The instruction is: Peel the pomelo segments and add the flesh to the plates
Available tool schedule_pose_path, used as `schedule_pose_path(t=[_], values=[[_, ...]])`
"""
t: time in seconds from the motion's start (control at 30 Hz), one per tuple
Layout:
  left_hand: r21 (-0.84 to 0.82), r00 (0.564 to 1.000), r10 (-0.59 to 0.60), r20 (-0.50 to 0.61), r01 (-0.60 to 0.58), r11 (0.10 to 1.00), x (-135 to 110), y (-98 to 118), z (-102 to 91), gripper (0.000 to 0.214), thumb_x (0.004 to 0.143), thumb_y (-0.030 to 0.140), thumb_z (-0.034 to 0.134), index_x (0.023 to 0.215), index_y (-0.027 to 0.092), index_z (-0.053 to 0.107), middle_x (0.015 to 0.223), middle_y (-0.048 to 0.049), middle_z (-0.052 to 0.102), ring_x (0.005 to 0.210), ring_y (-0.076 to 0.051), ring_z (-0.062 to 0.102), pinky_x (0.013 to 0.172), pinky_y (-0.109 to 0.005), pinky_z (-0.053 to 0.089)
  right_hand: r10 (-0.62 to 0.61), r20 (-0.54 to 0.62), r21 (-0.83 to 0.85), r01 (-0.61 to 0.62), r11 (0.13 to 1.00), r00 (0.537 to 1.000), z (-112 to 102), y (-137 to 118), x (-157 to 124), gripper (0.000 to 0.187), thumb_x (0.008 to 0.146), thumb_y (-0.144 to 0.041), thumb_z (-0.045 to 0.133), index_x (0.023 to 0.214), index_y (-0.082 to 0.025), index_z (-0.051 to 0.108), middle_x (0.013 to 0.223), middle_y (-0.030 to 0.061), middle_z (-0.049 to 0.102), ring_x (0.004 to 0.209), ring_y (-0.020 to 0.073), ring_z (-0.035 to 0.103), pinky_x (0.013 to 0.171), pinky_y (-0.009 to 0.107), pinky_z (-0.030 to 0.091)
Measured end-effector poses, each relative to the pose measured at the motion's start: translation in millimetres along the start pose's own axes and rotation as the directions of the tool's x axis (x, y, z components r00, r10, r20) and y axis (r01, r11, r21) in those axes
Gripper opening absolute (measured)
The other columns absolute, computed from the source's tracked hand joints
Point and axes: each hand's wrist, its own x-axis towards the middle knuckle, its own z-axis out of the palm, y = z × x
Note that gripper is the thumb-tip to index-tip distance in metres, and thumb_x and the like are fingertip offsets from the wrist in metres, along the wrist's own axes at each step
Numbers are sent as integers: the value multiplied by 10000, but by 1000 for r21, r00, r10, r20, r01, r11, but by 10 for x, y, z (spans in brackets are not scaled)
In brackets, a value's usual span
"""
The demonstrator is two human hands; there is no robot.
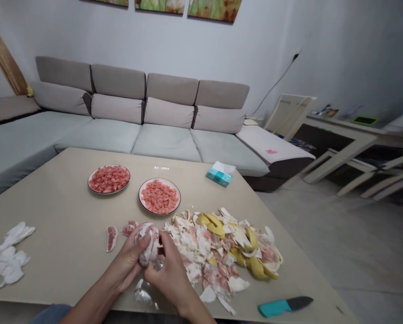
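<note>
A peeled chunk of pomelo (149,245), with white pith and pink flesh, is held just above the near part of the table. My left hand (129,258) is wrapped round its left side, thumb across the front. My right hand (169,267) grips the chunk's right side, with thumb and fingers closed at its edge; what exactly they pinch is too small to tell. Just beyond my left hand lie a pomelo segment (111,238) and a second segment (130,227), partly hidden. To the right spreads a heap of pomelo peel (218,243), with yellow rind and torn white pith.
Two plates of pink pomelo pulp, a left plate (109,192) and a right plate (159,213), stand farther back. A tissue pack (221,174) is at the back right. Crumpled tissues (11,256) lie left. A knife (285,306) with a teal handle rests near the front right edge.
</note>
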Motion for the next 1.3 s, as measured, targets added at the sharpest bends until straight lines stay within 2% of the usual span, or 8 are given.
schedule_pose_path(t=[0.17, 0.3, 0.37, 0.53, 0.63, 0.73, 0.9, 1.3], values=[[-51, 998, -58, -5, 57, 997, 44, -6, -43, 345, 800, 327, 704, 1100, 207, 582, 1033, -54, 694, 1002, -187, 664, 913, -298, 510, -5, 31, -41, 6, 999, 1000, -107, -21, 53, 521, 574, 9, 544, 1054, -190, 573, 915, 10, 603, 816, 172, 573, 736, 269, 476], [-52, 998, -63, 4, 63, 997, 52, -46, -56, 444, 812, 325, 691, 1208, 203, 532, 1154, -83, 659, 1080, -193, 630, 951, -295, 479, 95, 110, 65, -103, 993, 989, -171, -59, 54, 295, 738, -142, 632, 1026, -184, 583, 854, -1, 615, 752, 149, 570, 675, 246, 473], [-14, 999, -48, -16, 48, 999, 48, -61, -49, 503, 815, 361, 680, 1256, 198, 504, 1203, -100, 636, 1120, -204, 608, 970, -300, 461, 72, 24, 22, -72, 997, 997, -113, -13, 23, 184, 846, -248, 587, 1019, -187, 577, 868, 11, 617, 766, 151, 567, 692, 258, 469], [270, 994, 94, -60, -74, 960, 6, -22, -4, 599, 804, 462, 650, 1311, 205, 464, 1254, -106, 600, 1213, -233, 530, 1008, -316, 407, -105, -125, -160, 84, 984, 987, 88, 134, -46, 205, 954, -263, 419, 1127, -214, 517, 1025, 63, 592, 937, 195, 570, 821, 334, 459], [453, 978, 208, -29, -172, 875, -20, 32, 2, 578, 782, 476, 659, 1259, 203, 482, 1158, -84, 629, 1128, -247, 570, 957, -332, 435, -170, -111, -198, 146, 969, 979, 87, 131, -37, 217, 965, -233, 373, 1133, -223, 511, 1034, 67, 588, 962, 203, 569, 839, 341, 454], [570, 972, 235, 26, -208, 795, -15, 78, -41, 482, 781, 458, 658, 1166, 191, 545, 1056, -63, 653, 1031, -251, 603, 918, -344, 449, -205, -34, -193, 195, 962, 978, 26, 87, -28, 230, 960, -216, 364, 1145, -225, 500, 1044, 70, 584, 973, 207, 561, 846, 344, 451], [625, 972, 217, 94, -228, 746, -1, 107, -134, 500, 787, 420, 653, 1227, 196, 574, 1149, -90, 663, 1130, -284, 570, 991, -373, 407, -225, 52, -237, 231, 944, 973, -36, 47, -45, 239, 940, -194, 375, 1154, -211, 481, 1054, 88, 577, 964, 217, 551, 838, 362, 449], [755, 952, 290, 99, -261, 601, 30, 45, -166, 521, 779, 371, 627, 1247, 150, 573, 1228, -136, 643, 1150, -296, 579, 994, -385, 433, -232, 23, -353, 225, 908, 973, -31, 141, -41, 221, 901, -196, 367, 1068, -168, 510, 940, 103, 615, 877, 235, 600, 725, 331, 480]])
